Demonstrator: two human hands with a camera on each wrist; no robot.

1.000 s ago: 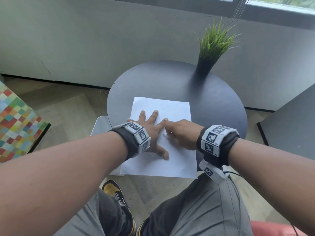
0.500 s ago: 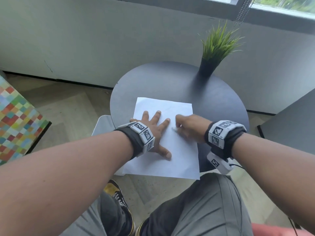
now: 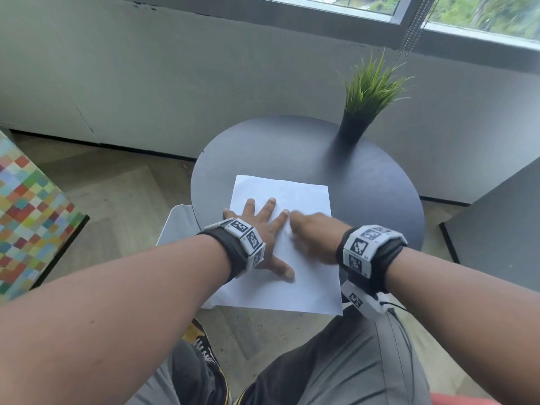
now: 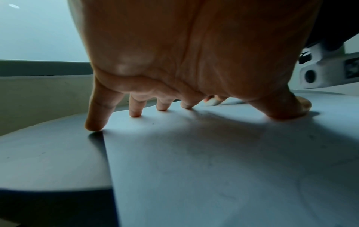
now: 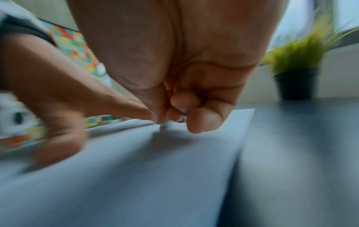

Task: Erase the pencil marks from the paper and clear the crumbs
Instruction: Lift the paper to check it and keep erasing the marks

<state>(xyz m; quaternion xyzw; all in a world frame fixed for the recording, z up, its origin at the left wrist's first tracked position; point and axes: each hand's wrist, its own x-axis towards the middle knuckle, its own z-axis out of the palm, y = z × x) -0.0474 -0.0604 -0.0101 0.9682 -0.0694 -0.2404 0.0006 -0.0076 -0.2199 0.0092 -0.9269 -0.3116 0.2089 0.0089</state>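
— Hands?
— Your left hand (image 3: 257, 229) lies spread, pinning the paper (image 3: 306, 276) to the table (image 3: 365, 176). Your right hand (image 3: 312, 235) pinches a small eraser (image 5: 164, 124) beside the left fingertips.
— Paper's direction?
— Straight ahead, long edge running away from you.

The head view looks down from above at both hands, the left hand (image 3: 257, 226) and the right hand (image 3: 312, 238), on the paper (image 3: 304, 287). Each wrist view looks from very near, under its palm, along the fingers just above the sheet. All three views share the paper; the right wrist view also shows the left hand (image 5: 64, 107) beside its own fist.
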